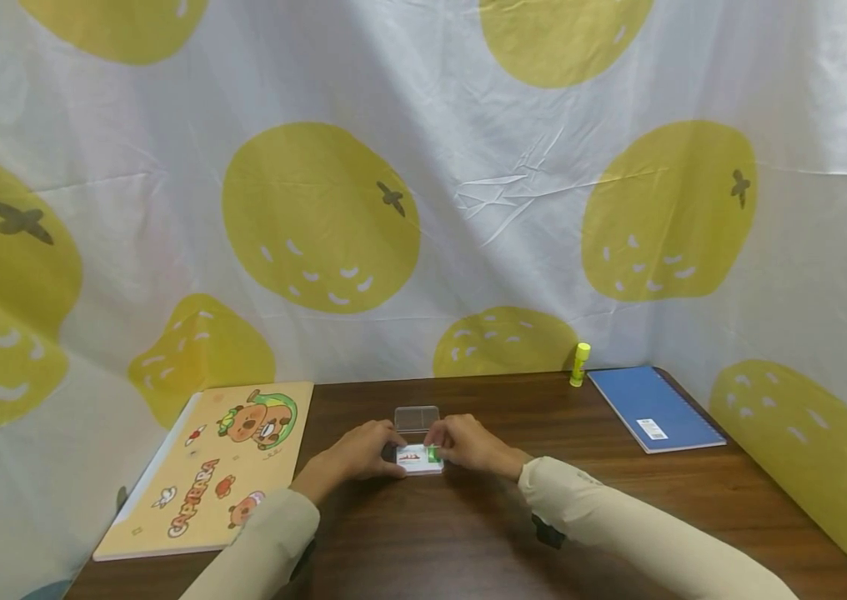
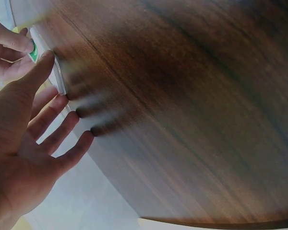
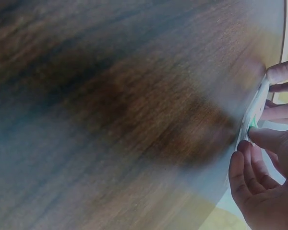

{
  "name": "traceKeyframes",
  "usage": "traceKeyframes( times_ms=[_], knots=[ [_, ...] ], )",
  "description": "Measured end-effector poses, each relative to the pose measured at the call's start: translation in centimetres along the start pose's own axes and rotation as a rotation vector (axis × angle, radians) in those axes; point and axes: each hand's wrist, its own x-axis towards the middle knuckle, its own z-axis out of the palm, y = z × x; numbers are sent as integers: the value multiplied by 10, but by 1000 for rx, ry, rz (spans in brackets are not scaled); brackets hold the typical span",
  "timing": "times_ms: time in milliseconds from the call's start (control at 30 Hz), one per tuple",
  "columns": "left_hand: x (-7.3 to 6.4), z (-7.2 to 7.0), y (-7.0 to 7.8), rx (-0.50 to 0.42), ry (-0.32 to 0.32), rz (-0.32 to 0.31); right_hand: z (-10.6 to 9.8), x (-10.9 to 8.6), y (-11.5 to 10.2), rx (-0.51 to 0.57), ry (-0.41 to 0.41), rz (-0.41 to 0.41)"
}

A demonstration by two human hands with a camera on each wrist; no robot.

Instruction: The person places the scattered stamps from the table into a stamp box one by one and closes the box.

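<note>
A small, flat white box [image 1: 410, 468] lies on the table, with red and green print on its top and a clear hinged lid [image 1: 417, 418] raised at its back. From the left side, my left hand [image 1: 363, 451] holds the box between thumb and forefinger; its other fingers [image 2: 76, 146] spread out loosely near the tabletop. At the box's right end, my right hand [image 1: 472, 444] pinches a small green piece [image 1: 434, 454] between thumb and fingertips. In the right wrist view the right thumb [image 3: 266, 138] covers part of that green piece.
A yellow capybara-print board [image 1: 168, 492] lies at the left of the brown wooden table [image 1: 423, 542]. At the back right stands a yellow glue stick [image 1: 579, 365], beside a blue notebook [image 1: 649, 404]. A fruit-print curtain [image 1: 438, 208] hangs behind the table and at its sides.
</note>
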Motion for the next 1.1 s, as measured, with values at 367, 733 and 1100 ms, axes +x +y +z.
traceKeyframes(
  times_ms=[367,733,1100],
  knots=[
    [1,0,1,-7,-8,-18,0,0,-2,-5,-6,3],
    [-2,-1,3,0,-6,-18,0,-1,-4,-8,-24,29],
    [-2,0,2,16,-4,-2,1,-2,-2,-41,-2,-22]
  ],
)
